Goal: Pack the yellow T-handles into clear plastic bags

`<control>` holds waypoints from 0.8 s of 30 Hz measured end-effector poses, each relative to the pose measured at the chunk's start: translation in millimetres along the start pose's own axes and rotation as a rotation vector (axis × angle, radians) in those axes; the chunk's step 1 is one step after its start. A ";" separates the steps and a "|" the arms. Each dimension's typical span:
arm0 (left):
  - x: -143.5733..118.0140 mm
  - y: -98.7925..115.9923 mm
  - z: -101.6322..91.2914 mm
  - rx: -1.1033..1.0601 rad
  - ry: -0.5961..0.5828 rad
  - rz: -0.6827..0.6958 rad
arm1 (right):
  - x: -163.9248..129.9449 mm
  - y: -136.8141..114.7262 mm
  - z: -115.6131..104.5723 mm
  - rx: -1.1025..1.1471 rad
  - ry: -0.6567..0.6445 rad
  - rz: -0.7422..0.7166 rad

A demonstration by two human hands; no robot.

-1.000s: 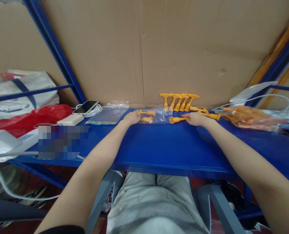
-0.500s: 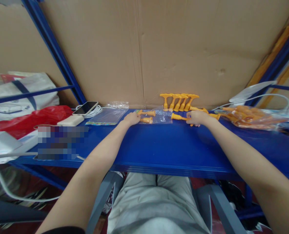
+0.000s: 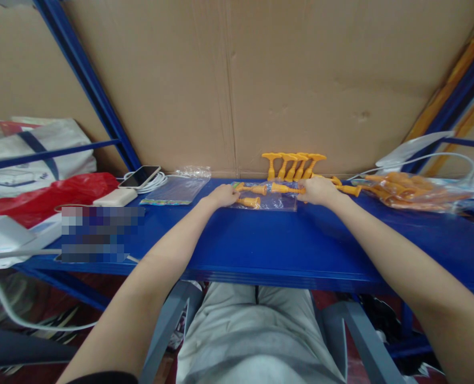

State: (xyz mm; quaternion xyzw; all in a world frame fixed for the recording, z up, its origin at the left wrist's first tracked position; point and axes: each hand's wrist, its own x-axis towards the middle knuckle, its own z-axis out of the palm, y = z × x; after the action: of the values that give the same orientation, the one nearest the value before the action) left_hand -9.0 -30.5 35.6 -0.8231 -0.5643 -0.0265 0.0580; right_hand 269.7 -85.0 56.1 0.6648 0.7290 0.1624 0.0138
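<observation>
The right hand pinches a light, stiff orange plastic peg by its shaft, while the left hand seemingly pins the thin, slippery clear bag to the bench.

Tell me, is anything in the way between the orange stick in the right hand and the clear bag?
Nothing visible blocks it. The right hand holds the orange stick with its tip already over the clear bag, which the left hand holds at its left edge. Two more sticks lie on or in the bag.
</observation>
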 end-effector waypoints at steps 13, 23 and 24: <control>-2.3 23.1 9.8 -0.155 0.060 0.077 | -5.9 -11.4 -3.9 -0.046 -0.065 -0.024; 12.6 16.8 21.4 -0.255 0.015 0.198 | -6.0 -16.1 -5.5 -0.029 -0.037 -0.027; 13.2 16.5 21.9 -0.255 0.029 0.207 | -6.0 -16.9 -5.3 -0.028 -0.030 -0.027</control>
State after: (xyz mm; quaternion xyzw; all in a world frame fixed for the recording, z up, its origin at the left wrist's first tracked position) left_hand 10.6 -21.4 14.3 -0.8771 -0.4674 -0.1038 -0.0364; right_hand 252.9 -93.1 55.6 0.6571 0.7352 0.1626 0.0361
